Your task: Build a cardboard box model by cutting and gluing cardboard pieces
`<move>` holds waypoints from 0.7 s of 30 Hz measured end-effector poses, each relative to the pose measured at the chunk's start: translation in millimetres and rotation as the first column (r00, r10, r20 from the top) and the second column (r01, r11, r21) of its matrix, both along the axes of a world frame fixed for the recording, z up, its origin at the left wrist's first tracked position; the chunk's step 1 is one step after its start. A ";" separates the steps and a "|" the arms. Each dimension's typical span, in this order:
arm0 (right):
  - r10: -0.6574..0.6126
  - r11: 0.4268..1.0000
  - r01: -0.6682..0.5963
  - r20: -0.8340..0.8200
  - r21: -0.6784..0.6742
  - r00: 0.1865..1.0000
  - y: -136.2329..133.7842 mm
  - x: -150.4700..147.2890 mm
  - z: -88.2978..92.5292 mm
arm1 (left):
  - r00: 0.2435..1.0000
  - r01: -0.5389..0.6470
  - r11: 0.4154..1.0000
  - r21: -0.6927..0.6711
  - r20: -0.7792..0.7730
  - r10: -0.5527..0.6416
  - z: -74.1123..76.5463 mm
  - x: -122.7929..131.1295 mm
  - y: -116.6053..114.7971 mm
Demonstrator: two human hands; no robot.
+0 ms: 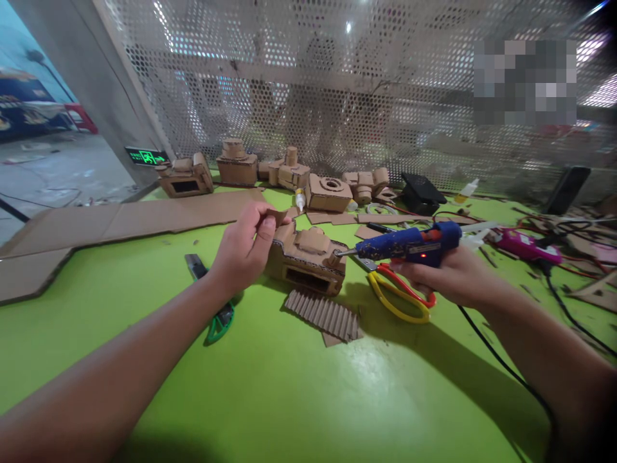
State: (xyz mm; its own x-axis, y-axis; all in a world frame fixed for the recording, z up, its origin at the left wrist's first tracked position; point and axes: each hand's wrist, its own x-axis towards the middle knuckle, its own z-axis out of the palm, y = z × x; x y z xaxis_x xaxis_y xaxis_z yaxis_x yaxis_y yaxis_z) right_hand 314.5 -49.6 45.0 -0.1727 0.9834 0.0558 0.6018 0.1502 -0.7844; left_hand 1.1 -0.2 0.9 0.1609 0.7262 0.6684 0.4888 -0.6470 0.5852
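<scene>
My left hand (243,247) is closed in a pinch on a small cardboard piece (276,217), held just above the left end of a cardboard camera model (308,257) standing on the green table (289,386). My right hand (446,275) grips a blue hot glue gun (409,244), its red light on. The metal nozzle points left and sits at the right side of the model. A black cord runs from the gun along my right forearm.
Yellow-and-red scissors (398,297) lie under the gun. A green utility knife (212,302) lies below my left wrist, a corrugated strip (325,315) before the model. Several cardboard cameras (328,191), a glue bottle (299,199), a long cardboard sheet (110,222) and a pink tool (527,245) sit behind.
</scene>
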 end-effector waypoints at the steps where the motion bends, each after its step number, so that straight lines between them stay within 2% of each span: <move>1: 0.000 1.000 0.000 0.008 0.005 1.000 0.4 0.9 0.2 | 1.000 -0.002 1.000 -0.001 -0.003 0.002 0.2 -0.1 -0.1; 9: 0.001 1.000 -0.001 0.029 0.002 1.000 1.9 8.0 4.0 | 1.000 -0.005 1.000 -0.004 -0.011 0.005 0.2 -1.0 -0.1; 14: 0.004 0.999 -0.006 0.029 0.054 1.000 3.9 10.3 4.7 | 1.000 -0.006 1.000 0.002 -0.020 0.006 0.4 -1.0 -0.5; 18: -0.099 0.979 0.093 0.024 0.183 0.995 -1.1 24.7 18.0 | 1.000 -0.021 1.000 -0.012 -0.010 0.021 1.1 -0.4 -1.5; 21: -0.242 0.913 0.185 0.118 0.363 0.963 -19.3 60.5 29.9 | 0.999 -0.029 1.000 -0.008 0.015 0.029 2.6 0.1 -2.8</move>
